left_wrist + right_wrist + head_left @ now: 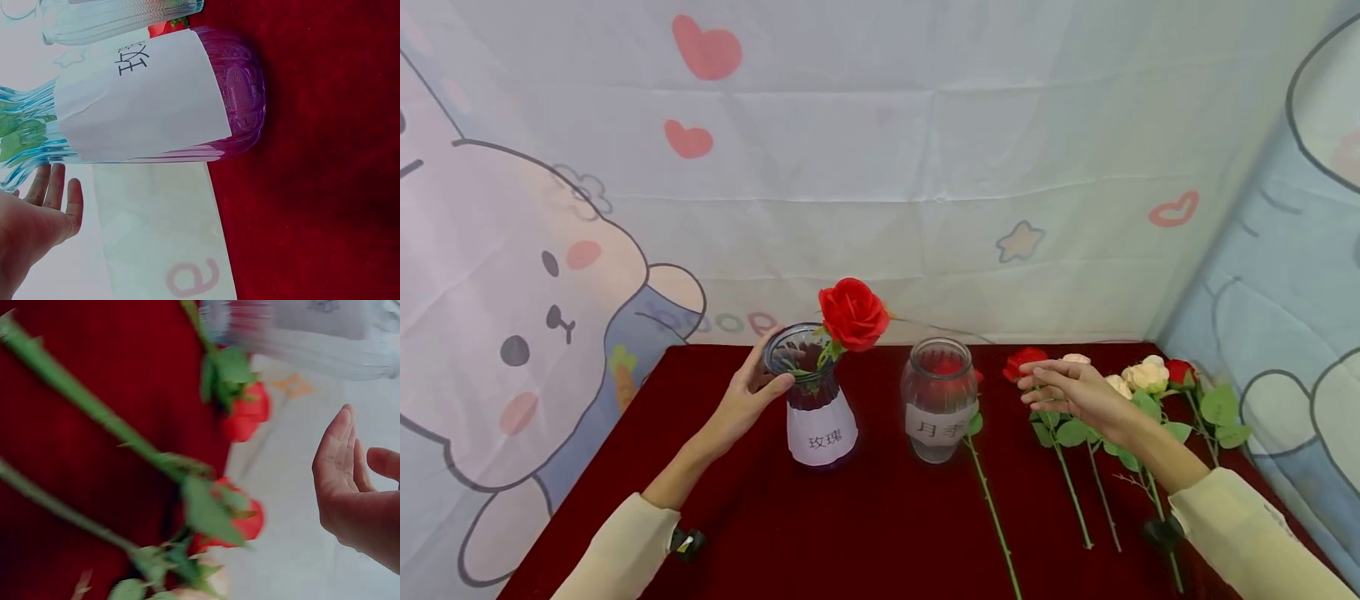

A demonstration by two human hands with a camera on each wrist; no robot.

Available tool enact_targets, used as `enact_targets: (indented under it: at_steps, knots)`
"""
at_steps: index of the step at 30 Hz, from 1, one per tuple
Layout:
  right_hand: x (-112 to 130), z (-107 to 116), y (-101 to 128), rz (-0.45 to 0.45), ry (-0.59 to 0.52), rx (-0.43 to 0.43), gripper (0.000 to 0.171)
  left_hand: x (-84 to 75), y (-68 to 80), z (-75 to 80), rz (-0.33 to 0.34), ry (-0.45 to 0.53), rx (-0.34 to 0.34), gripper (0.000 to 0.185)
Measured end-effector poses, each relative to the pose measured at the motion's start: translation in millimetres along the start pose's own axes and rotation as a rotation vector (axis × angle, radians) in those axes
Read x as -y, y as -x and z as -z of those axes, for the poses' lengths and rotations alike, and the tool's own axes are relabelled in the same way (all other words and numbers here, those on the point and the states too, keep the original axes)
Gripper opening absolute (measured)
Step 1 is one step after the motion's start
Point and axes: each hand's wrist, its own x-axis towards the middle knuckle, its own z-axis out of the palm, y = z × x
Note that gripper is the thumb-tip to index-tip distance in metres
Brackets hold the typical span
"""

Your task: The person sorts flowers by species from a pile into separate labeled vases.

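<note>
Head view: left hand [747, 398] seemingly touching purple vase [817, 408], right hand [1070, 388] open, empty

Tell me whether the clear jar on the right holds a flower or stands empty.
Empty, as far as the head view shows: the clear jar stands upright with no stem rising from its mouth. A red rose lies on the cloth behind it.

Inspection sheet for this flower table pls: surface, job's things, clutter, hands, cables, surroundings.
Surface: red cloth table.
Job's things: purple vase holding one red rose; clear jar upright beside it; loose roses lying to the right.
Clutter: nothing seen.
Hands: left hand touches the purple vase near its rim; right hand open above the loose roses, holding nothing.
Cables: nothing seen.
Surroundings: cartoon bunny backdrop.
</note>
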Motion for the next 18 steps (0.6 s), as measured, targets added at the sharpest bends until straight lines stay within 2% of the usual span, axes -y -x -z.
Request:
enact_targets:
  at_steps: [3,7,13,18]
  knots:
    - [-19.4,3.9,-0.7,-0.062,0.004,0.028,0.057,0.5,1.8,-0.2,0.010,-0.005,0.000,0.070]
    - [-40.1,3.9,-3.4,-0.123,-0.003,0.056,0.061,-1.7,2.9,0.5,0.005,-0.013,0.001,0.070]
    - [-59.1,-8.6,-16.7,-0.152,-0.049,0.130,0.056,-4.2,-0.6,0.6,0.009,-0.010,0.015,0.070]
    - [-66.0,-23.9,-28.4,-0.157,-0.056,0.141,0.053,-2.9,-0.5,-0.1,0.012,0.004,0.016,0.070]
